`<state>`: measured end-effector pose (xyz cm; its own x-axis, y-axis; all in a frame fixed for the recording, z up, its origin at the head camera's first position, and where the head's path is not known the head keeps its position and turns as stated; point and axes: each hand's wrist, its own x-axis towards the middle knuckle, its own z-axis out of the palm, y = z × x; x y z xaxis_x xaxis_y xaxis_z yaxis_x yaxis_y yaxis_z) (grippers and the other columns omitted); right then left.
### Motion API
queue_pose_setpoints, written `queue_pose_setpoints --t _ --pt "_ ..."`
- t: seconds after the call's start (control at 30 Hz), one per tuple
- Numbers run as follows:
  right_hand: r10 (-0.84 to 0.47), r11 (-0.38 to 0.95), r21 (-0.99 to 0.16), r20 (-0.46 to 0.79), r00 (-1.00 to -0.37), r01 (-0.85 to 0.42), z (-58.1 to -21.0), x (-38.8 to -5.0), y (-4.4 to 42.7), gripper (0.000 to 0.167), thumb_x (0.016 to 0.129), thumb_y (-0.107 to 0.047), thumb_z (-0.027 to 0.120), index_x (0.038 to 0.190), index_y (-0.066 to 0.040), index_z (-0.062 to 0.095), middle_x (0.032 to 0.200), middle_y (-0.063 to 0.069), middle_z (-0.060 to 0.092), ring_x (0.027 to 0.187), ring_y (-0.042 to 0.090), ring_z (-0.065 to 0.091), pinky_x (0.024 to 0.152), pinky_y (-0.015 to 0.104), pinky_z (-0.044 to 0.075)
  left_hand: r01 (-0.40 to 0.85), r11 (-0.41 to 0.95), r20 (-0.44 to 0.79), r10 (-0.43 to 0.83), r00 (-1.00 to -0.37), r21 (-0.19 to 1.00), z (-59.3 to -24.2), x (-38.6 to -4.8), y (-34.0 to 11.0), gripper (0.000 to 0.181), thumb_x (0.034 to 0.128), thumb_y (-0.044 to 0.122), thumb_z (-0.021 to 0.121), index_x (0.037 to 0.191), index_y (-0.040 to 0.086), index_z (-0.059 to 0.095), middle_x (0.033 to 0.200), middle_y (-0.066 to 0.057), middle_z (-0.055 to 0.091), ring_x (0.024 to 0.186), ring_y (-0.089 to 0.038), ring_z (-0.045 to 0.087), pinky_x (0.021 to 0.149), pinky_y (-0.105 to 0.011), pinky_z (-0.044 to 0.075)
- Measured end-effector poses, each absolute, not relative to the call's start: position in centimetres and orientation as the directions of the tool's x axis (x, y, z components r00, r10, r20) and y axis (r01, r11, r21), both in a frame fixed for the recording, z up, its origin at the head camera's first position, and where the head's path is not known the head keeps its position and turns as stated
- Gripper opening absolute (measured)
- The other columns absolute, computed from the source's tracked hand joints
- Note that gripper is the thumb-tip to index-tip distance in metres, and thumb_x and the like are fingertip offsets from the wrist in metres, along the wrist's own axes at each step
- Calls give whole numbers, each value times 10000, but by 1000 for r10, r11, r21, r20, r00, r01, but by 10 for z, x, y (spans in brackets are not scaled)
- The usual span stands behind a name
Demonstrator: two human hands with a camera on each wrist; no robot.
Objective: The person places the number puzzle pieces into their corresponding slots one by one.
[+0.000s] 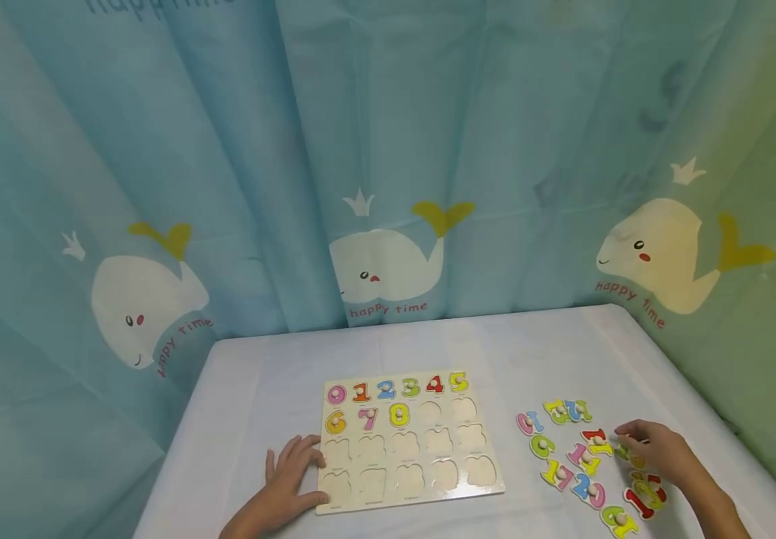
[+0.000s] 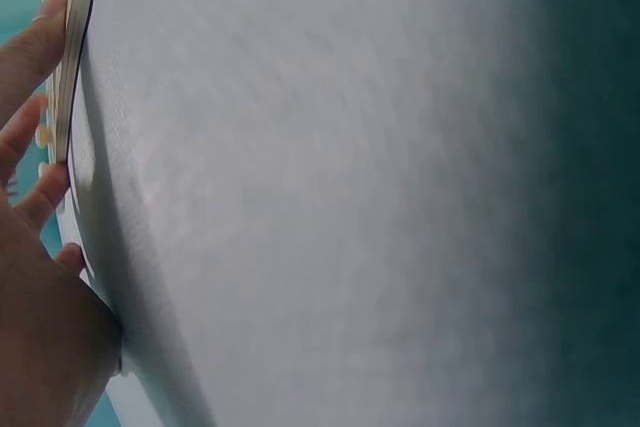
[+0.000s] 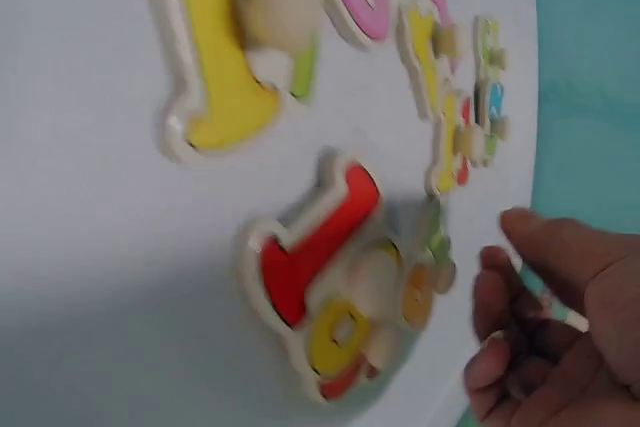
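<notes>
A wooden number puzzle board (image 1: pixel 428 496) lies on the table, with the numerals 0 to 8 set in its upper rows and bare recesses below. My left hand (image 1: pixel 285 486) rests against the board's left edge, its fingers spread and the thumb by the near corner. At the right, my right hand (image 1: pixel 661 449) hovers beside a green-and-orange knobbed piece (image 3: pixel 418 292). Nothing shows between its loosely bent fingers in the right wrist view. A red-and-yellow 11 (image 1: pixel 595 440) lies just left of that hand. Nearer me, a red-and-yellow piece (image 3: pixel 320 247) overlaps others.
More knobbed number pieces lie scattered between board and right hand, among them a pink-and-blue 10 (image 1: pixel 529 423), a green numeral (image 1: pixel 541 447) and a yellow-and-green piece (image 1: pixel 619 522). A white cloth (image 1: pixel 273 389) covers the table. Whale-printed curtains (image 1: pixel 388 150) hang behind and beside it.
</notes>
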<state>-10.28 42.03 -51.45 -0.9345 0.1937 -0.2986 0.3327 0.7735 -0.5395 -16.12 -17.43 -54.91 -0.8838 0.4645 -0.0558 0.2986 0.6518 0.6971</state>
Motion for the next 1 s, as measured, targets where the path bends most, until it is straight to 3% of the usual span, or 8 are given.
queue_pose_setpoints --t 0.17,0.37,0.47,0.63,0.83,1.0 --pt "151 772 -588 -199 -968 242 -516 -103 381 241 902 -235 628 1002 -16 649 872 17 619 746 174 534 619 315 467 274 656 -73 450 -890 703 -551 -162 -177 435 750 446 739 960 220 432 1388 -122 365 1329 -478 124 925 -722 -150" --pt "-82 716 -698 -57 -995 -19 -529 -107 337 234 872 -92 654 1086 1 638 852 22 578 641 90 559 542 253 492 299 650 -48 460 -887 699 -551 -161 -177 391 755 447 732 916 234 446 1384 -138 373 1318 -505 137 913 -736 -143" --pt "-139 717 -693 -42 -989 -71 -538 -111 330 214 873 -97 652 1075 -29 665 846 8 540 607 54 503 514 230 467 298 652 -60 467 -882 698 -551 -161 -177 368 767 451 719 906 246 448 1396 -144 363 1322 -510 124 912 -734 -153" --pt "-73 772 -635 -36 -997 -34 -542 -116 323 116 853 -121 681 959 -72 680 790 -33 510 608 49 454 511 228 433 296 657 -67 468 -881 693 -552 -162 -177 358 769 459 714 896 251 451 1407 -147 358 1326 -509 127 922 -729 -148" --pt "-51 757 -651 24 -998 -55 -535 -132 307 186 821 -186 726 900 -57 618 768 -40 538 656 73 472 556 243 442 317 644 -23 461 -887 696 -553 -162 -178 370 753 456 730 881 256 446 1385 -148 377 1313 -513 139 910 -742 -142" --pt "-20 771 -637 -1 -1000 -14 -534 -150 273 200 790 -194 755 854 -58 622 754 -38 531 668 100 473 583 263 439 337 616 1 479 -878 712 -554 -159 -178 360 757 426 738 883 241 456 1371 -180 380 1293 -543 142 889 -757 -136"
